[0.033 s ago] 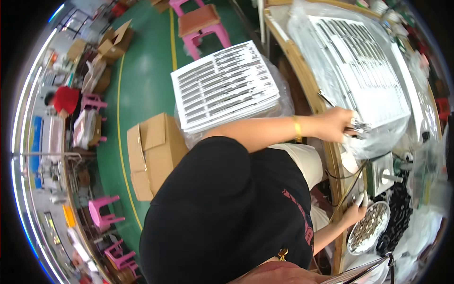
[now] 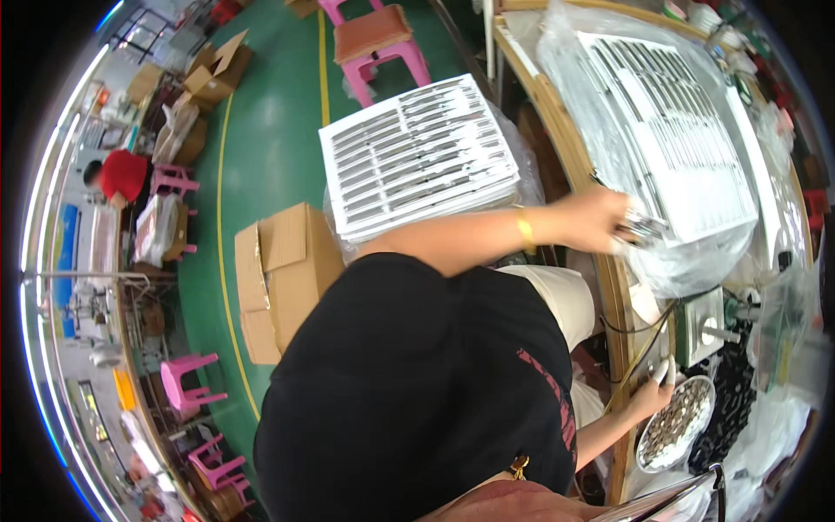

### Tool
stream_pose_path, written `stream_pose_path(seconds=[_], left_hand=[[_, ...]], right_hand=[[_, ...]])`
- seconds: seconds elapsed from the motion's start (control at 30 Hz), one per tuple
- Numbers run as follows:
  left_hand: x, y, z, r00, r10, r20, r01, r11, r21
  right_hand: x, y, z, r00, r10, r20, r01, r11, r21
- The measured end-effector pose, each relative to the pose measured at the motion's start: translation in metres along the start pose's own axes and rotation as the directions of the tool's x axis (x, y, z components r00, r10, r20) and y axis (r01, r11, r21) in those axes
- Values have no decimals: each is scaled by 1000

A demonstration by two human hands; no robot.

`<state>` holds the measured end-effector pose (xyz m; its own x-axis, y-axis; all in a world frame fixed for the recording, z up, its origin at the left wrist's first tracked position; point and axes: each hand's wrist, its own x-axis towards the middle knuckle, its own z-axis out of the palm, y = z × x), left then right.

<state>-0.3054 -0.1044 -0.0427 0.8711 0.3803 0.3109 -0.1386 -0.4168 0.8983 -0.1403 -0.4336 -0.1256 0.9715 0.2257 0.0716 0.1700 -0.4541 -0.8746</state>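
My left hand, with a gold bracelet on the wrist, reaches to the bench at the upper right. It grips the edge of a clear plastic bag that wraps a white slatted grille. My right hand is low at the right, with white-tipped fingers at the rim of a round metal bowl full of small metal parts. Whether those fingers pinch a part is not visible. My black shirt fills the middle of the view.
A stack of white grilles in plastic stands left of the bench, with an open cardboard box beside it. A small grey machine sits on the wooden bench edge. Pink stools and a person in red are on the green floor.
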Motion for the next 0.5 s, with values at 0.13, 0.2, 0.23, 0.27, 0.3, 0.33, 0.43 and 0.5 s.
stream_pose_path(seconds=[0.13, 0.2, 0.23, 0.27, 0.3, 0.33, 0.43, 0.5], left_hand=[[-114, -69, -132, 957, -168, -238, 204, 970, 135], [-165, -83, -204, 896, -263, -358, 439, 648, 623], [-189, -91, -235, 850, -271, -452, 520, 572, 635], [-212, -103, -269, 798, -300, -523, 602, 437, 669], [-226, -113, -296, 744, -314, -590, 667, 297, 683], [-226, -115, -313, 701, -344, -625, 707, 217, 673], [-224, -134, -352, 640, -399, -657, 742, 102, 662], [-220, -155, -367, 631, -427, -648, 739, 77, 669]], right_hand=[[1, -15, 14, 999, 40, 20, -41, 998, 39], [3, -10, 11, 998, 56, 12, -57, 998, 14], [6, -7, 11, 999, 52, 9, -52, 999, -13], [8, -4, 13, 999, 31, 12, -31, 999, -23], [11, 2, 11, 999, 33, 4, -33, 999, -22], [14, 10, 8, 1000, -2, -5, 2, 998, -63], [8, 0, 11, 999, -34, -1, 33, 996, -87], [3, -13, 16, 999, -29, 19, 32, 983, -182]])
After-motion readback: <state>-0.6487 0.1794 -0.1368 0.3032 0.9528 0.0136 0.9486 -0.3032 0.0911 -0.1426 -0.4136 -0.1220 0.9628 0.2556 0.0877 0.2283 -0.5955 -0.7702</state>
